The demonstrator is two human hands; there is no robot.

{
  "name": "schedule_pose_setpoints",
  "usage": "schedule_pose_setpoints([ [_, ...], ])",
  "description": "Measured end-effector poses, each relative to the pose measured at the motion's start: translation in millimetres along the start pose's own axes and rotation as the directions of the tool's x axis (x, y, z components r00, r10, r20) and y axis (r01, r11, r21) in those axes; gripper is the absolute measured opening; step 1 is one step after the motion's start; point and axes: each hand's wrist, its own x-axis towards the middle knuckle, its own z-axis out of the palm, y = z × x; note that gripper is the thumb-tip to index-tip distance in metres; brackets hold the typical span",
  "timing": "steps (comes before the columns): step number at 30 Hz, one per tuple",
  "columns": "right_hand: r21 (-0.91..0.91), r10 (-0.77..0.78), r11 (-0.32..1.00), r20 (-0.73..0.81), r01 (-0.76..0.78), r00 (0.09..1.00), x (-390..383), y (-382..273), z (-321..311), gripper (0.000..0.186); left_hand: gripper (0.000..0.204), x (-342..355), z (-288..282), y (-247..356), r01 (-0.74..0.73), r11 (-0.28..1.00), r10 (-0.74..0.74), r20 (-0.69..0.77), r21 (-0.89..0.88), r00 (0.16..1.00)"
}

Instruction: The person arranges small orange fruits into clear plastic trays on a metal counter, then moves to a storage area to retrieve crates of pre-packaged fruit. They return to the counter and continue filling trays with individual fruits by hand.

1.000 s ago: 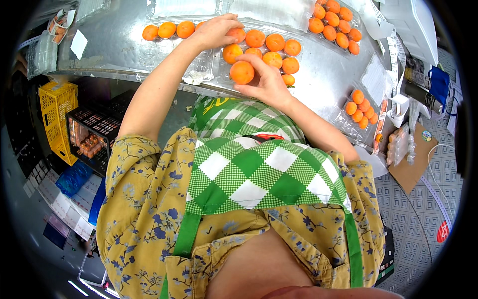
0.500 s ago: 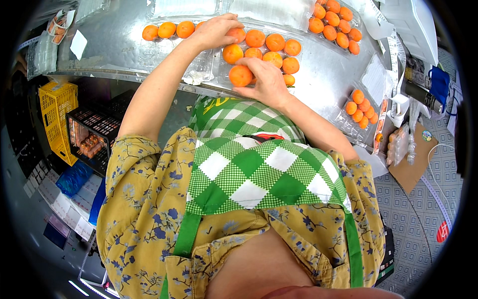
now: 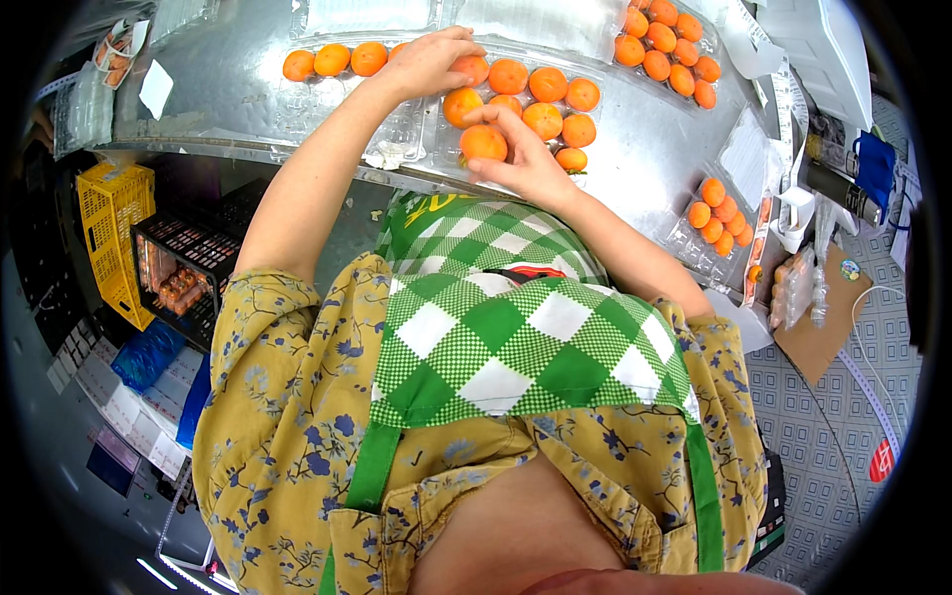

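Right hand [image 3: 528, 164], half-closed, holds orange fruit [image 3: 483, 145] between thumb and fingers; left hand [image 3: 431, 64] bends over second fruit [image 3: 473, 70] beyond, hold unclear; fruit probably light, firm, bruisable; grip widest girth lightly

I take the metal worktable [image 3: 248, 89] as my landmark; from my remote station its grey top looks glossy, with bright glare toward the middle. Right of the table I see a pale floor [image 3: 798, 426] patterned with nested squares and crossed by a thin dark line. A brown cardboard sheet [image 3: 825, 342] lies there, near the table's right end, and a pale lilac strip [image 3: 871, 399] runs beyond it. Below the table's front edge, toward its left end, I find a yellow lattice crate [image 3: 107, 243] beside a black crate [image 3: 159, 238]. Farther behind, thin white light streaks [image 3: 156, 572] shine; I cannot tell lamp from reflection.
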Motion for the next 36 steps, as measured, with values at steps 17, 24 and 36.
schedule_pose_setpoints([
  [17,-0.781,-0.32,0.579,0.048,0.235,0.946,-5.2,9.4,0.8,0.053,0.044,-0.6,-6.2,5.3,0.029,1.0,-0.029,0.038,-0.01,0.999],
  [24,-0.933,-0.469,0.151,0.222,0.325,0.855,19.3,24.2,8.6,0.049,0.044,-0.5,-3.2,5.1,0.017,1.0,-0.017,0.001,-0.001,1.0],
  [36,-0.95,-0.487,-0.121,0.308,0.287,0.817,32.4,42.1,11.4,0.025,0.042,1.1,1.3,-2.7,-0.015,1.0,0.015,-0.001,0.018,1.0],
])
